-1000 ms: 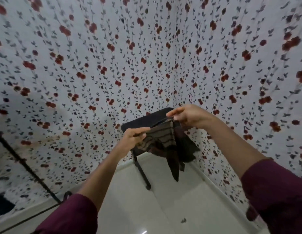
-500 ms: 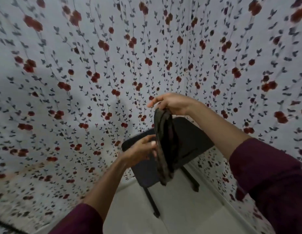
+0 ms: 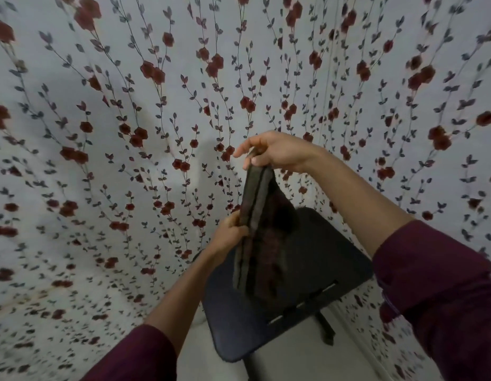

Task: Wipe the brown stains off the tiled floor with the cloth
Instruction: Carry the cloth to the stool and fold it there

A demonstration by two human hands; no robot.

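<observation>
A dark brown striped cloth [image 3: 262, 237] hangs folded lengthwise in front of me, above a black stool. My right hand [image 3: 274, 152] pinches its top end from above. My left hand [image 3: 229, 237] grips the cloth's left edge about halfway down. Both arms wear maroon sleeves. Only a small strip of pale tiled floor [image 3: 299, 353] shows at the bottom, and no brown stains are visible on it.
A black stool [image 3: 315, 273] with dark legs stands in the room corner under the cloth. Walls with red-flower wallpaper [image 3: 129, 133] close in on the left, back and right.
The view has tilted up and closer to the corner. My right hand lifted the cloth's end higher, and my left hand now grips the cloth's edge instead of just reaching beside it.
</observation>
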